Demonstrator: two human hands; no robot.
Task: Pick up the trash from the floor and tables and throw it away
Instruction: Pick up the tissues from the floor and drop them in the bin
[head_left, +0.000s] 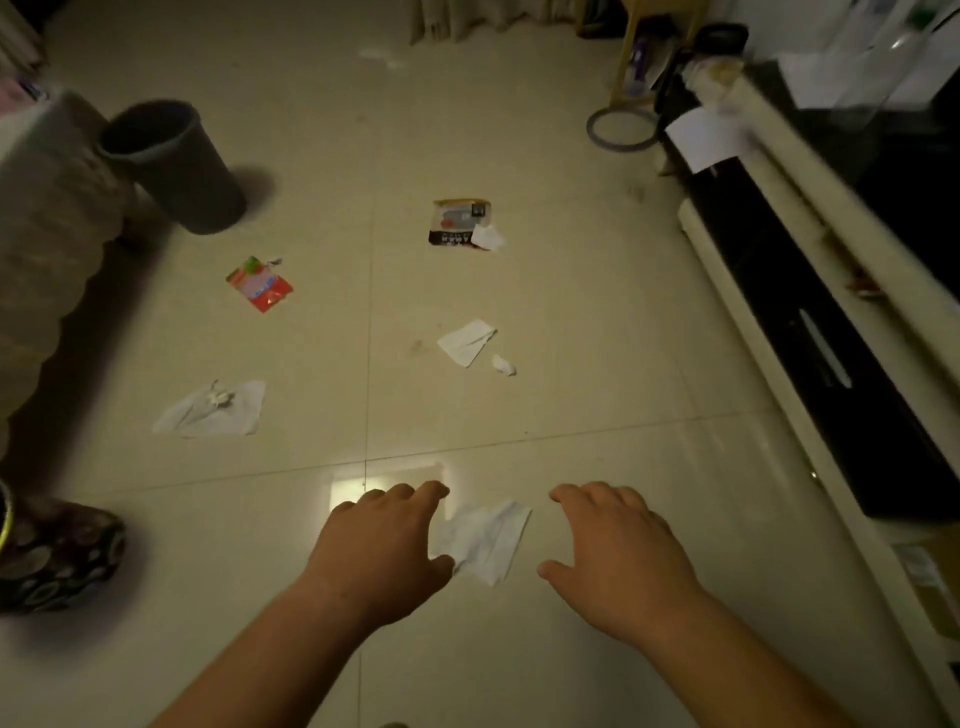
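A crumpled white tissue (485, 540) lies on the tiled floor between my two hands. My left hand (382, 545) hovers at its left edge, fingers spread, thumb touching or just over the tissue. My right hand (618, 553) is open to its right, a short gap away. Farther off lie a flat white tissue (213, 410), a folded white paper (467, 342) with a small paper ball (504, 365), a red snack wrapper (260, 284) and a black-and-orange wrapper (460, 223). A dark bin (174, 166) stands at the far left.
A sofa arm (47, 218) fills the left side, with a patterned slipper or cushion (57, 551) below it. A long white-and-black TV cabinet (810, 322) runs along the right. A hoop (621, 129) and a yellow-legged stand (631, 62) sit at the back.
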